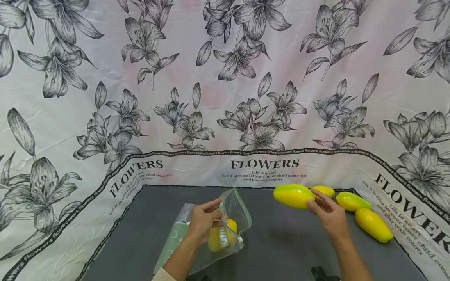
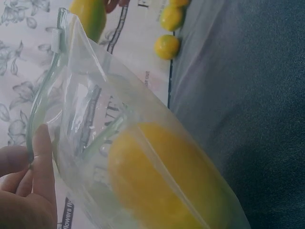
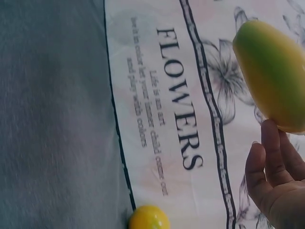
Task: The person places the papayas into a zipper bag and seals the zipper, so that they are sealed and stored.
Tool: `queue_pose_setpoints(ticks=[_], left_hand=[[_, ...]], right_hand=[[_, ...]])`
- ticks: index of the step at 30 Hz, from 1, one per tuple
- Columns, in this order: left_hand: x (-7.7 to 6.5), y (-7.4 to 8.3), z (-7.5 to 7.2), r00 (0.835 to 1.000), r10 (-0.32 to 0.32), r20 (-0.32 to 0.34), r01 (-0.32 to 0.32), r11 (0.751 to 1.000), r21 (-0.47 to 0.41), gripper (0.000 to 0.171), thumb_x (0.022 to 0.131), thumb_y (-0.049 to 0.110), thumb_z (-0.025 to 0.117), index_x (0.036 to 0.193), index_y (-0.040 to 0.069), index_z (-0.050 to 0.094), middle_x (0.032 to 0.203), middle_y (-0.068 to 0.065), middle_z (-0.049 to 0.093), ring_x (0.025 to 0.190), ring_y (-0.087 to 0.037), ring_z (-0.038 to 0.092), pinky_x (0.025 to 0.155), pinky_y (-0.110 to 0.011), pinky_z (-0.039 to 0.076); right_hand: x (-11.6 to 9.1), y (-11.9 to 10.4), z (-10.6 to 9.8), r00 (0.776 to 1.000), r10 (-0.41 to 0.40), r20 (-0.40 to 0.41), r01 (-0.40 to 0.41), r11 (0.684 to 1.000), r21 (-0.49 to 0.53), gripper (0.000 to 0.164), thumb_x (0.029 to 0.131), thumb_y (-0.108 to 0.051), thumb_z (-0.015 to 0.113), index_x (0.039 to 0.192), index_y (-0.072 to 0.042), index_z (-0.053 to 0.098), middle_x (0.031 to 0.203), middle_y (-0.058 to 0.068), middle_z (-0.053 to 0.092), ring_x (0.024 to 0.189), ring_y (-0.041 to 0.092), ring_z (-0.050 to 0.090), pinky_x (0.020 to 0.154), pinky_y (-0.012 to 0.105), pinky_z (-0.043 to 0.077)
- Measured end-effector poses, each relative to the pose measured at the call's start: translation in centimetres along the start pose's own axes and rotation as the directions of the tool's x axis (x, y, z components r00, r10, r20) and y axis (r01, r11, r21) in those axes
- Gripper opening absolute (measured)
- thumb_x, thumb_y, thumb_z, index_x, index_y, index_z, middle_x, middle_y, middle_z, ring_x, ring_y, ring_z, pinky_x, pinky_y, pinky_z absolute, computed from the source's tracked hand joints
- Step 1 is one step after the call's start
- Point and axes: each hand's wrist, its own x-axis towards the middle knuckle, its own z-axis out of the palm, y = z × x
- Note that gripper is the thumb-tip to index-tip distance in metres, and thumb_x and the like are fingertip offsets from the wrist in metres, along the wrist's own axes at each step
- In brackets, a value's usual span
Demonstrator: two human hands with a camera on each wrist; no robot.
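Observation:
My left hand [image 1: 205, 220] pinches the green zip rim of a clear plastic bag [image 1: 211, 230] and holds its mouth up off the grey mat [image 1: 281, 242]. One yellow mango [image 1: 219, 236] lies inside the bag; in the left wrist view this mango [image 2: 157, 176] fills the bag [image 2: 95, 114] beside my fingers [image 2: 40, 157]. My right hand [image 1: 325, 210] grips a yellow-green mango [image 1: 293, 195] and holds it in the air right of the bag. The right wrist view shows that mango [image 3: 274, 76] above my fingers [image 3: 271, 157].
Three more mangoes lie at the mat's right edge: a small yellow one [image 1: 325, 190], a green-yellow one [image 1: 352, 201] and a long yellow one [image 1: 373, 225]. A floral cloth [image 1: 225, 97] printed FLOWERS surrounds the mat. A dark object [image 1: 321, 273] sits at the bottom edge.

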Motion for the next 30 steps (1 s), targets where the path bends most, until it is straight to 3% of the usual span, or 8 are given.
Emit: queue_pose_setpoints(ticks=[11, 30], left_hand=[[0.1, 0.0, 0.1, 1.0, -0.012, -0.005, 0.012, 1.0, 0.001, 0.046, 0.087, -0.008, 0.066, 0.131, -0.009, 0.054, 0.136, -0.031, 0.044, 0.08, -0.022, 0.067, 0.065, -0.035, 0.06], [0.0, 0.0, 0.1, 1.0, -0.009, -0.009, 0.009, 1.0, 0.002, 0.046, 0.087, -0.007, 0.066, 0.131, -0.008, 0.054, 0.136, -0.03, 0.045, 0.077, -0.023, 0.068, 0.064, -0.036, 0.06]], right_hand=[[0.2, -0.4, 3.9, 0.992, 0.014, 0.128, -0.02, 0.999, 0.047, 0.048, 0.095, -0.023, 0.065, 0.138, -0.005, 0.054, 0.121, 0.016, 0.061, 0.1, 0.01, 0.061, 0.081, 0.024, 0.054], [-0.2, -0.3, 8.9, 0.952, 0.029, 0.305, -0.051, 0.997, 0.063, 0.045, 0.089, -0.026, 0.072, 0.13, -0.009, 0.061, 0.116, 0.01, 0.065, 0.099, 0.024, 0.064, 0.083, 0.03, 0.054]])
